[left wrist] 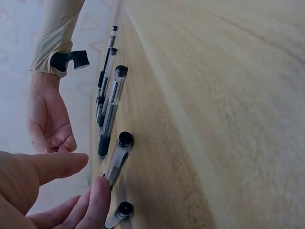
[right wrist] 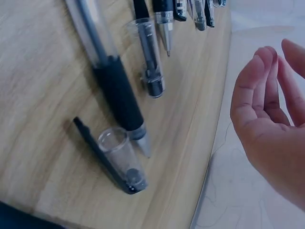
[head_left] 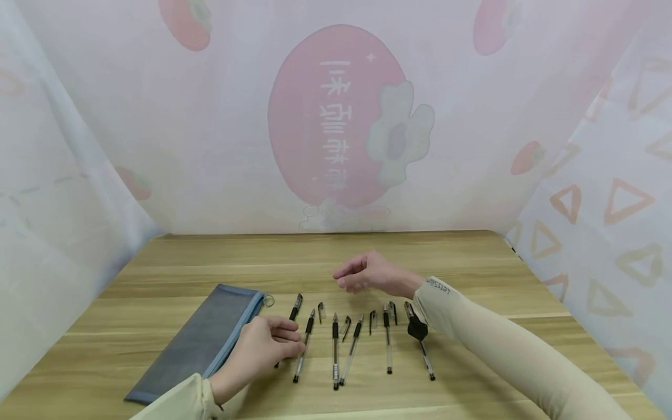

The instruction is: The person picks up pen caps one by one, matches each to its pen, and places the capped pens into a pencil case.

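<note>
In the head view my left hand (head_left: 265,344) is low over the left pens, fingers gently bent and holding nothing. Its fingertips overlap an uncapped black gel pen (head_left: 307,338); a capped pen (head_left: 297,304) lies partly hidden behind them. The left wrist view shows thumb and fingers apart, beside a clear pen barrel (left wrist: 119,157). My right hand (head_left: 374,273) hovers beyond the row, fingers loosely curled with nothing between them. Several uncapped pens lie in the row, among them one pen (head_left: 335,344) in the middle. Loose clear caps with black clips, such as this cap (right wrist: 124,157), lie between them.
A grey mesh pencil case (head_left: 196,335) with a blue zipper lies left of the pens, by my left wrist. At the row's right end is a capped pen (head_left: 427,361), partly behind the black wrist camera (head_left: 417,328). A printed curtain (head_left: 236,146) stands behind the wooden table (head_left: 210,256).
</note>
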The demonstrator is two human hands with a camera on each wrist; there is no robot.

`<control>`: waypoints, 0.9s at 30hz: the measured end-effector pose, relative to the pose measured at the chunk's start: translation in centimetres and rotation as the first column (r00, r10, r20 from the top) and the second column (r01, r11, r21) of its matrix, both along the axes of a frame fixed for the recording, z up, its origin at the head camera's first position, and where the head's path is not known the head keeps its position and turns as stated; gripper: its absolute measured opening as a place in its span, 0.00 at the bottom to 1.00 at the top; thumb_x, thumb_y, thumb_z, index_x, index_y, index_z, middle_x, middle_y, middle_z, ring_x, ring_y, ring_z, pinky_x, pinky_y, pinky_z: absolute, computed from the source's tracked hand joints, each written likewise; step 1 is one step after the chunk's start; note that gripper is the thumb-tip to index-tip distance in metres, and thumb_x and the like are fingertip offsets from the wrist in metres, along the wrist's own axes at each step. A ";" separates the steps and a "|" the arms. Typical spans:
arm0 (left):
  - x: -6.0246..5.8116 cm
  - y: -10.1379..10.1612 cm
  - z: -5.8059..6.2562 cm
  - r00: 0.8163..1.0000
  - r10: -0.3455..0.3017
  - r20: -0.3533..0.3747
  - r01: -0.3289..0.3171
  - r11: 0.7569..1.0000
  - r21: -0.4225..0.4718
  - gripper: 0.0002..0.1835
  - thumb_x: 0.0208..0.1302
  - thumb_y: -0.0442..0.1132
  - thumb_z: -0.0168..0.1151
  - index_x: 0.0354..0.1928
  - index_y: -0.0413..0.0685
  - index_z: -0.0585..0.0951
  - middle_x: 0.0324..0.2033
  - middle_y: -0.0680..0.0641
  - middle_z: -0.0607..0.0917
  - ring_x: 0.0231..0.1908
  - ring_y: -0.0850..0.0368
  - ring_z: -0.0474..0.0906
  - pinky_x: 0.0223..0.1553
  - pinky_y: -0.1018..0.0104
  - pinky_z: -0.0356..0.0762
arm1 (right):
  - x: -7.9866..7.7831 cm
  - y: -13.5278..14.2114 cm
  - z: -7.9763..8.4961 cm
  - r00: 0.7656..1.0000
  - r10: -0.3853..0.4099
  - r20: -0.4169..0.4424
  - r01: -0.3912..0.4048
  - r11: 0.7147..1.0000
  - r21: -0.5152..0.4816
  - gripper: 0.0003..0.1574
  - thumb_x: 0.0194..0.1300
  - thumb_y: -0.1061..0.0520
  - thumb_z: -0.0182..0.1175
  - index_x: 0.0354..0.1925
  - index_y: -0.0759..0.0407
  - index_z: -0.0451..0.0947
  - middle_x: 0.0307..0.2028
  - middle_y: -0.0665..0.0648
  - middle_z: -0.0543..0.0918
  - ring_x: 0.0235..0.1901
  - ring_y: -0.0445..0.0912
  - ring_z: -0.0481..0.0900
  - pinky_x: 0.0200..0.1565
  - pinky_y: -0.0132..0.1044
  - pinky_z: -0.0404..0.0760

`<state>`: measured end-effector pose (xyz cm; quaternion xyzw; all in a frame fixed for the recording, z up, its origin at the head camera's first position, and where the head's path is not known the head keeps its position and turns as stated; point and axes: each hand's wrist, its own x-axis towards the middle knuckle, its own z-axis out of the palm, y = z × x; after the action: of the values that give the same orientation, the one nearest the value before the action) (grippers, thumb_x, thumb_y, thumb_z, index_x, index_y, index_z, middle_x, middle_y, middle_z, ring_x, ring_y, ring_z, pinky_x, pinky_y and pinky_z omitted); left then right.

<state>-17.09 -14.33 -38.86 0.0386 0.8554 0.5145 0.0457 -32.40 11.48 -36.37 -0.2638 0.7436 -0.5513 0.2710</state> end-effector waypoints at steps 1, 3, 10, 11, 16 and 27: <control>0.0 0.0 -0.1 1.000 0.000 -0.001 0.000 1.000 -0.003 0.21 0.50 0.37 0.78 0.45 0.35 0.83 0.32 0.50 0.86 0.33 0.57 0.84 0.35 0.62 0.84 | 0.0 0.1 -0.1 1.000 0.007 0.004 -0.007 1.000 -0.001 0.17 0.63 0.58 0.69 0.50 0.60 0.83 0.49 0.71 0.81 0.47 0.65 0.78 0.53 0.54 0.79; -0.1 0.2 -0.4 1.000 -0.003 -0.023 0.003 1.000 -0.023 0.20 0.49 0.36 0.78 0.44 0.36 0.84 0.31 0.50 0.86 0.32 0.58 0.83 0.34 0.64 0.84 | 0.1 0.2 -0.3 1.000 0.020 0.018 -0.020 1.000 -0.002 0.20 0.63 0.58 0.69 0.52 0.64 0.81 0.50 0.71 0.80 0.48 0.66 0.78 0.53 0.53 0.79; -0.1 0.7 -0.8 0.990 -0.078 -0.120 0.069 0.995 -0.073 0.18 0.42 0.29 0.77 0.38 0.34 0.83 0.29 0.49 0.84 0.29 0.59 0.81 0.30 0.69 0.82 | 0.2 0.2 -0.5 0.997 0.047 0.052 -0.050 0.998 0.044 0.21 0.65 0.59 0.67 0.54 0.69 0.79 0.49 0.71 0.81 0.44 0.62 0.80 0.50 0.53 0.80; -0.1 0.7 -0.8 0.989 -0.082 -0.120 0.073 0.995 -0.075 0.18 0.42 0.28 0.77 0.38 0.34 0.83 0.29 0.49 0.84 0.28 0.59 0.81 0.29 0.69 0.82 | 0.2 0.2 -0.5 0.997 0.047 0.058 -0.050 0.998 0.047 0.21 0.65 0.59 0.66 0.53 0.69 0.79 0.48 0.72 0.81 0.44 0.62 0.80 0.49 0.52 0.81; -0.1 0.8 -0.7 0.988 -0.080 -0.129 0.066 0.992 -0.108 0.17 0.39 0.26 0.76 0.36 0.36 0.83 0.28 0.50 0.83 0.28 0.59 0.81 0.29 0.69 0.82 | 0.2 0.4 -0.6 0.996 0.049 0.077 -0.053 0.998 0.043 0.20 0.66 0.60 0.65 0.53 0.70 0.80 0.45 0.75 0.80 0.40 0.58 0.81 0.44 0.46 0.82; -0.3 0.6 -0.6 0.982 -0.087 -0.170 0.057 0.983 -0.172 0.12 0.41 0.26 0.75 0.31 0.42 0.84 0.23 0.54 0.83 0.25 0.61 0.79 0.26 0.68 0.80 | -0.1 0.9 -0.8 0.997 0.074 0.025 -0.075 0.995 0.068 0.19 0.68 0.59 0.64 0.52 0.69 0.81 0.44 0.75 0.80 0.39 0.57 0.81 0.48 0.55 0.81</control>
<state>-17.37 -13.71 -39.50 0.1112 0.8941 0.4338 -0.0085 -32.54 12.34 -37.19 -0.2755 0.7488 -0.5177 0.3088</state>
